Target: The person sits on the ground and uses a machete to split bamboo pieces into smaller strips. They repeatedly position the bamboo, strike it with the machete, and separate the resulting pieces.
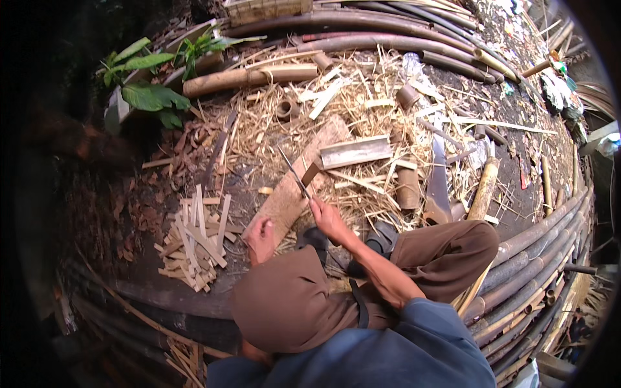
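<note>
My right hand [330,221] is closed round the handle of a knife [292,169], its long narrow blade pointing up and left across a wooden plank [284,205]. By the plank's near left edge, my left hand [261,242] has its fingers curled; whatever is between them is too small to make out. A split bamboo piece [356,152] lies across the plank's far right side. Next to the knife, a dark brown flat piece [312,172] rests against the plank. A heap of cut bamboo strips [197,236] lies to the left of my left hand.
Shavings [362,84] cover the ground beyond the plank. A broad metal blade [438,171] lies to the right, near a short bamboo length [484,187]. Long bamboo poles [537,252] are stacked at right, with more poles [388,43] at the back. Leafy plants [149,94] stand far left.
</note>
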A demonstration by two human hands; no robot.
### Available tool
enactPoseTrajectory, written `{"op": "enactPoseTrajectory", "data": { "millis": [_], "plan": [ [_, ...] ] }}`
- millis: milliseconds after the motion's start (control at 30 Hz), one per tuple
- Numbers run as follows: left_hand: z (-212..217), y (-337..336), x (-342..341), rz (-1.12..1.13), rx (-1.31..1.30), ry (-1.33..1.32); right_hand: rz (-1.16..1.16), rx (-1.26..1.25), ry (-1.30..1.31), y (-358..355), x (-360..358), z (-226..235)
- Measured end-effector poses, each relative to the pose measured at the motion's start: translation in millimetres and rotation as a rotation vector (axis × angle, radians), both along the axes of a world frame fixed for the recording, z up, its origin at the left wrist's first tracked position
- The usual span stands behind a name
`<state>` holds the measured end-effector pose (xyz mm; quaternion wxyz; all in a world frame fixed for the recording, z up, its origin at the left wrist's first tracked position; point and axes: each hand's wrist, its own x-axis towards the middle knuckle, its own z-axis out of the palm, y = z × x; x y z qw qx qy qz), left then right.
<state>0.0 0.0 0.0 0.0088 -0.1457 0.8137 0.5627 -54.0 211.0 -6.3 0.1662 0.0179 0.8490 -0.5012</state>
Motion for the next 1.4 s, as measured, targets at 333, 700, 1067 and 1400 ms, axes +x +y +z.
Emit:
{"op": "enactPoseTrajectory", "data": {
  "millis": [333, 700, 1067, 1400],
  "plan": [
    [19.9, 2.6, 2.5, 0.095, 0.116, 0.039, 0.056, -0.052, 0.151, -14.7, 14.7, -36.2],
    [37.5, -10.4, -63.1, 0.160, -0.284, 0.110, 0.050, -0.003, 0.122, -34.8, 33.6, -24.8],
    [40.6, 20.7, -45.1, 0.082, -0.437, 0.092, 0.070, -0.111, 0.025, -33.6, 43.6, 14.4],
    [54.6, 38.9, -53.7, 0.104, -0.251, 0.068, 0.034, -0.064, 0.026, -29.6, 45.8, -26.7]
  ]
}}
